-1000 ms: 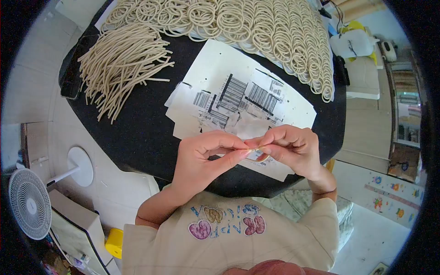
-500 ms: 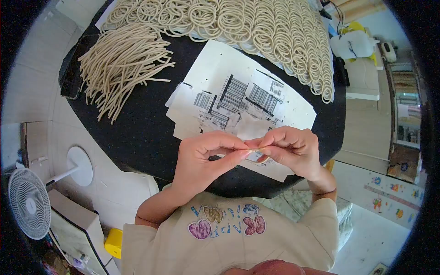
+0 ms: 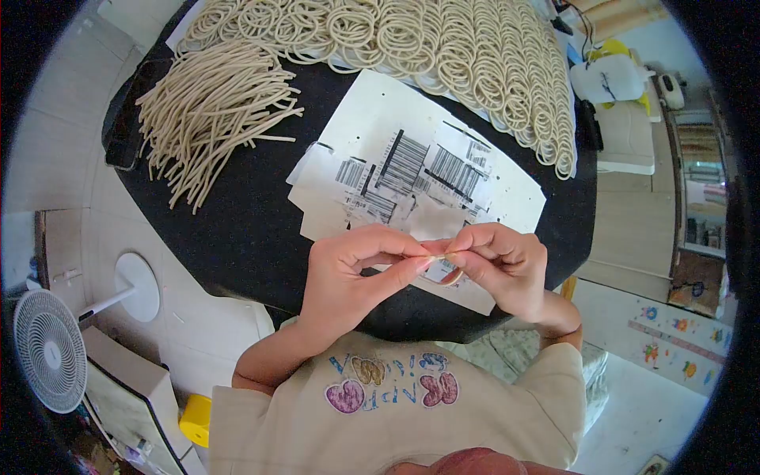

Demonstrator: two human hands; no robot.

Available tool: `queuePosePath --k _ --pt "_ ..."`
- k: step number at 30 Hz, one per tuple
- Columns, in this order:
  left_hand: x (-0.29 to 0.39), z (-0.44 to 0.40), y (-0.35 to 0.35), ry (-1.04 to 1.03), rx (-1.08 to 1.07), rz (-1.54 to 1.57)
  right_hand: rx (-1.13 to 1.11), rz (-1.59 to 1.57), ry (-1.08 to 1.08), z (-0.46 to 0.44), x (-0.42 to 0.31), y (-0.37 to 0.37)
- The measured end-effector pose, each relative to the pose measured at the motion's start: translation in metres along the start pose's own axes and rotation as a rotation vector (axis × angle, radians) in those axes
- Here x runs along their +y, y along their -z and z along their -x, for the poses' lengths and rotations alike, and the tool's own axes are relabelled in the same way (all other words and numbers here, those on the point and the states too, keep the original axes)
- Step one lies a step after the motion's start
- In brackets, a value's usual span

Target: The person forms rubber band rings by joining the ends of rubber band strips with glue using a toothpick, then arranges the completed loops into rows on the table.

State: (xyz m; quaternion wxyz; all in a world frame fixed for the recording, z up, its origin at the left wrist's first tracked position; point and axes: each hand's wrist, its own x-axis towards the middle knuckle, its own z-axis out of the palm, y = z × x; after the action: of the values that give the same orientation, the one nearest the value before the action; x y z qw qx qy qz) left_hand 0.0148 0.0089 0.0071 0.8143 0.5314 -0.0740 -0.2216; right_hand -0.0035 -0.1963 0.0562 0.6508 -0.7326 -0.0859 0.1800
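Note:
In a pinch between thumb and fingertips, my left hand [image 3: 348,273] holds one end of a short beige cord [image 3: 454,278]. My right hand [image 3: 507,265] pinches the same cord close by, and the fingertips of both hands nearly meet. The cord bends into a small loop below the fingers; its ends are mostly hidden by the fingertips. Beneath the hands lies a pale sheet [image 3: 360,111] with printed barcode labels [image 3: 404,158]. To the far left rests a pile of loose straight beige cords [image 3: 214,111].
Rows of overlapping beige rings [image 3: 467,63] cover the back of the black-topped table [image 3: 229,245]. A white fan [image 3: 51,352] stands on the floor at the left. At the right back are a white container [image 3: 609,79] and a cabinet [image 3: 633,206].
The right hand has shifted slightly left and turned a little. More of the cord's loop shows below the fingers. Both hands keep their pinch.

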Motion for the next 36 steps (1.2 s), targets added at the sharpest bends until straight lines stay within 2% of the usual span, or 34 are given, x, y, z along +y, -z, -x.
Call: queuePosePath --k 9,27,30,33,36 --pt "0.001 0.0 -0.001 -0.011 0.019 0.035 0.041 0.064 0.057 0.005 0.006 -0.009" --pt "0.003 0.001 -0.003 0.003 0.032 0.055 0.155 0.101 0.031 0.007 0.006 -0.014" --pt "0.002 0.0 -0.004 -0.005 0.014 0.093 0.102 0.359 0.136 0.003 -0.005 -0.01" --pt "0.0 -0.002 -0.001 0.002 -0.056 0.24 0.195 0.421 0.39 -0.006 -0.011 -0.012" --pt "0.001 -0.002 0.0 0.005 -0.101 0.37 0.205 0.198 0.254 -0.018 -0.021 -0.005"
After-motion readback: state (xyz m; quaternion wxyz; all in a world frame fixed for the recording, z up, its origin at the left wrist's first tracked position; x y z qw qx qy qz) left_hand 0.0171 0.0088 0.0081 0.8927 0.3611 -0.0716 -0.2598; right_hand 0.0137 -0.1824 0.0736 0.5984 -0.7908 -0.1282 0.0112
